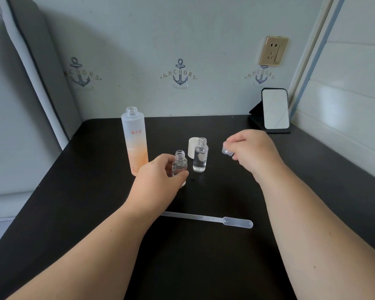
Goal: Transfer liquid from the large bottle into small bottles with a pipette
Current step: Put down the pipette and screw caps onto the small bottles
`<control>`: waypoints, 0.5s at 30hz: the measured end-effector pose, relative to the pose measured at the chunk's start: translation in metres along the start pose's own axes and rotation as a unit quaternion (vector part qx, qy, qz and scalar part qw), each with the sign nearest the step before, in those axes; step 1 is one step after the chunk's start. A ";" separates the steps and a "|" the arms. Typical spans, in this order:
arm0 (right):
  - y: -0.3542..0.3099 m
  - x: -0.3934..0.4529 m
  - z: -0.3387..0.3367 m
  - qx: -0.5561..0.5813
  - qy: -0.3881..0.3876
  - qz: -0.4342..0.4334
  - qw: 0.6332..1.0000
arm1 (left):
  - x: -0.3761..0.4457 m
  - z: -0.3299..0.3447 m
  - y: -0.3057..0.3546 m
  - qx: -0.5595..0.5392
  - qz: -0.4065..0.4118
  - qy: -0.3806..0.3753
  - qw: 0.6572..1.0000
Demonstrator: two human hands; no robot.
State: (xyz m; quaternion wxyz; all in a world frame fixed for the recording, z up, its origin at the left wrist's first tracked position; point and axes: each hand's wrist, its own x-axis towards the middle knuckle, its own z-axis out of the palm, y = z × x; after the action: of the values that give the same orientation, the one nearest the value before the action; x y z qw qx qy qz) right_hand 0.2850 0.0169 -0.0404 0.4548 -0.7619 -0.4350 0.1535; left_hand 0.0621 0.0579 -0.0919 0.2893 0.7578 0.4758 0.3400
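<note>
Pipette (206, 219) lying idle on table (204, 267), nearest. Left hand (158, 176) gripping short vial (179, 166); right hand (253, 151) pinching small cap (225, 150). Tall vial (200, 155), white cap (192, 147), open big bottle (135, 140) standing behind. Likely uncapping or recapping step; can't tell which.

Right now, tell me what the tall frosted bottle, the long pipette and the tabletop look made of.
Tall frosted bottle with orange fade: frosted glass or plastic, matte; the look leaves it open.
Long translucent pipette: soft plastic, likely; cloudy stem and squeeze bulb.
Black tabletop: dark laminate or painted wood, satin; faint sheen, no visible grain.
</note>
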 end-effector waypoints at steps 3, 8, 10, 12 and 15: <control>-0.012 -0.013 0.003 0.125 0.004 -0.056 0.991 | 0.000 0.000 0.001 -0.003 0.007 -0.002 1.000; -0.006 -0.030 0.022 0.204 -0.044 -0.165 0.964 | -0.004 -0.001 0.005 -0.022 0.038 -0.008 0.999; 0.000 -0.032 0.026 0.222 -0.056 -0.176 0.957 | -0.005 -0.002 0.007 -0.024 0.051 -0.012 0.998; 0.002 -0.033 0.028 0.231 -0.063 -0.182 0.954 | -0.006 -0.003 0.008 -0.029 0.060 -0.018 0.998; 0.005 -0.035 0.029 0.195 -0.082 -0.193 0.958 | -0.007 -0.001 0.009 -0.027 0.073 -0.025 0.997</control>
State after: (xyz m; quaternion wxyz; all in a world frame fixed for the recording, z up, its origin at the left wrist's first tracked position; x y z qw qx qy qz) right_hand 0.2491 0.0043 -0.0655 0.5785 -0.5447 -0.5710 0.2062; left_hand 0.0632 0.0481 -0.0862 0.2962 0.7903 0.4028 0.3543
